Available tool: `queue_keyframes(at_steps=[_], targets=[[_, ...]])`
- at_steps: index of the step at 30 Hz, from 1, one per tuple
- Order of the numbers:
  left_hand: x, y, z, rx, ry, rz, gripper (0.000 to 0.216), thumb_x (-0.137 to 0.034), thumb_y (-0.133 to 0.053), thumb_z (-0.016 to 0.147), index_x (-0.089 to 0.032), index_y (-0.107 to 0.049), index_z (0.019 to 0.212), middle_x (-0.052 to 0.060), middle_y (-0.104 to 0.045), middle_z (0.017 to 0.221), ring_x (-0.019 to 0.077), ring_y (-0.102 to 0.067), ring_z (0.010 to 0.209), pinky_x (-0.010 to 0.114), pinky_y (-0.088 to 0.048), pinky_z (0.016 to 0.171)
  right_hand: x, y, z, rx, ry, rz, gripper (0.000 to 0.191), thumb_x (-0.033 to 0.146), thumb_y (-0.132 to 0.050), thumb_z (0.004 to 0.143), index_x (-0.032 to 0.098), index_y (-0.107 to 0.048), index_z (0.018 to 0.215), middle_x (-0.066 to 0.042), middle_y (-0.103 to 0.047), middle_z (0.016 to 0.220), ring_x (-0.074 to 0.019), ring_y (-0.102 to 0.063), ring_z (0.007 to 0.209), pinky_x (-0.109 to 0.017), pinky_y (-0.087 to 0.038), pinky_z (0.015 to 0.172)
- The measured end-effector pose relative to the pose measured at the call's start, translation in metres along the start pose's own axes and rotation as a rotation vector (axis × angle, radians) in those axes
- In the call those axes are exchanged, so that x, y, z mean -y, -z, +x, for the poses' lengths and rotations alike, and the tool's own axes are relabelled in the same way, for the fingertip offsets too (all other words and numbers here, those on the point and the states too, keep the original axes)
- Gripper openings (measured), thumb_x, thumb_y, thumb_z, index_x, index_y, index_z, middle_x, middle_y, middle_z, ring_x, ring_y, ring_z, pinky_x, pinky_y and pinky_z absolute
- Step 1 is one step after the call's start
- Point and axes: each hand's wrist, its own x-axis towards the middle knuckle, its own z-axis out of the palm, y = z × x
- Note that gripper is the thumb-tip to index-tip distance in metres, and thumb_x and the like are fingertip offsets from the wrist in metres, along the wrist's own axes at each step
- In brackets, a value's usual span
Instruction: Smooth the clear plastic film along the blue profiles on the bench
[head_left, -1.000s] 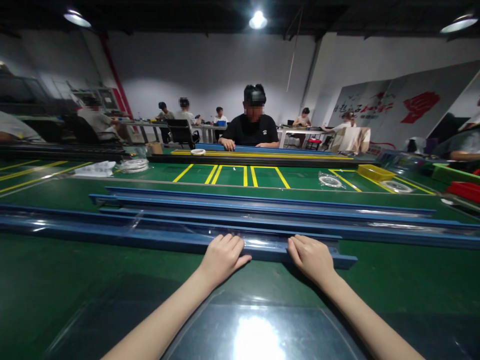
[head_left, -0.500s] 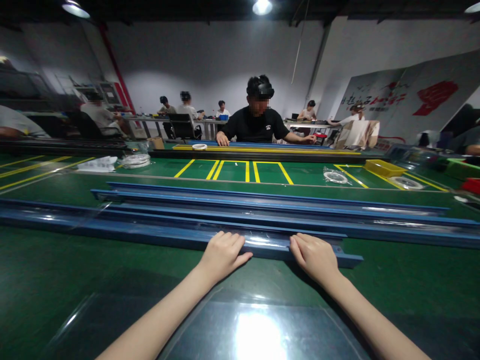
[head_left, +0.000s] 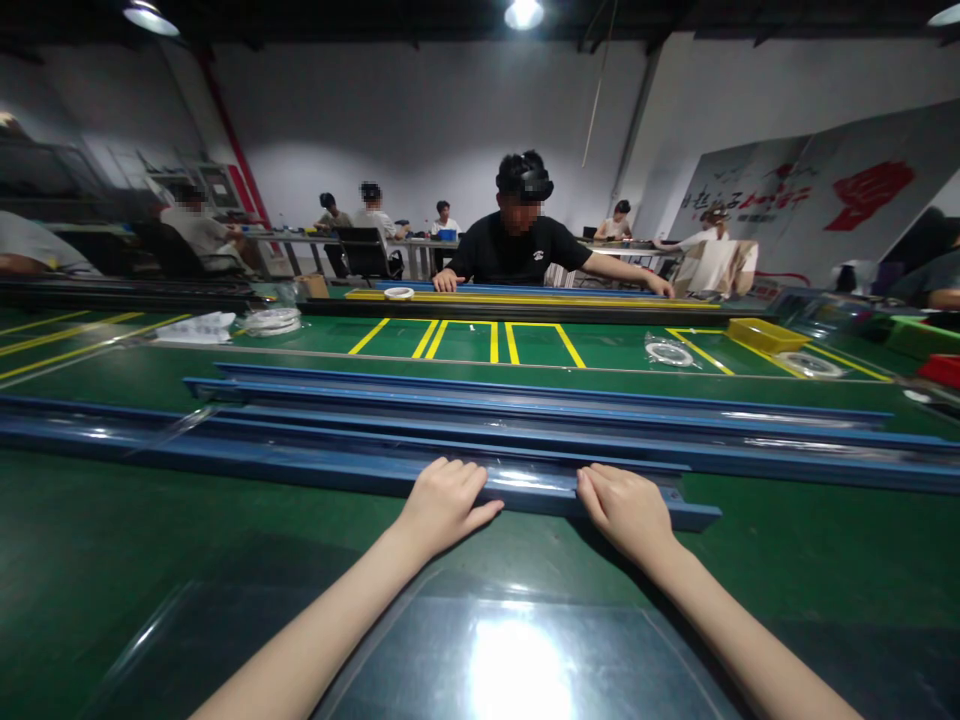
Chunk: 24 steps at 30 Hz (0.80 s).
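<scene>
A long blue channel-shaped rail (head_left: 300,468) lies across the green table in front of me. My left hand (head_left: 444,508) is closed over its near edge, fingers curled inside and thumb along the near side. To the right, near the rail's end, my right hand (head_left: 626,502) also grips the edge; its fingertips are hidden. Between my hands, light glares off the rail's glossy inner face. A clear strip (head_left: 174,428) crosses the rail on the left. Right behind lie more blue rails (head_left: 540,400), roughly parallel.
Clear plastic sheeting (head_left: 390,660) covers the table below my forearms. Across the table, a person in black (head_left: 517,245) leans over yellow and blue rails (head_left: 540,297). Bagged white coils (head_left: 669,352) and a yellow tray (head_left: 766,336) lie at the far right.
The person opposite has reached one arm farther to the right of the picture along the far rails. My hands keep their hold on the blue rail, with barely any shift.
</scene>
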Motion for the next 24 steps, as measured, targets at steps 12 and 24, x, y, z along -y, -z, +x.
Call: queue_keyframes(at_steps=[12,24], targets=[[0.0056,-0.0056,0.0009,-0.023,0.029,-0.046,0.037,-0.051,-0.046,0.076,-0.018,-0.050,0.062,0.001,-0.057,0.067,0.0149,-0.051,0.064,0.027,-0.032,0.056,0.0007,0.0015,0.0000,0.012,-0.008,-0.009,0.042,0.028,-0.027,0.088,0.017,-0.058,0.062,-0.003,-0.061,0.060,-0.0120,-0.054,0.056,-0.025,-0.028,0.055],[0.0025,-0.0044,-0.0023,-0.039,0.002,-0.067,0.032,-0.046,-0.045,0.080,-0.016,-0.053,0.076,0.005,-0.060,0.083,0.0185,-0.051,0.078,0.030,-0.034,0.063,0.0011,0.0004,-0.0005,0.002,-0.025,-0.004,0.042,0.028,-0.027,0.088,0.018,-0.055,0.059,-0.002,-0.058,0.057,-0.0116,-0.052,0.054,-0.025,-0.026,0.054]])
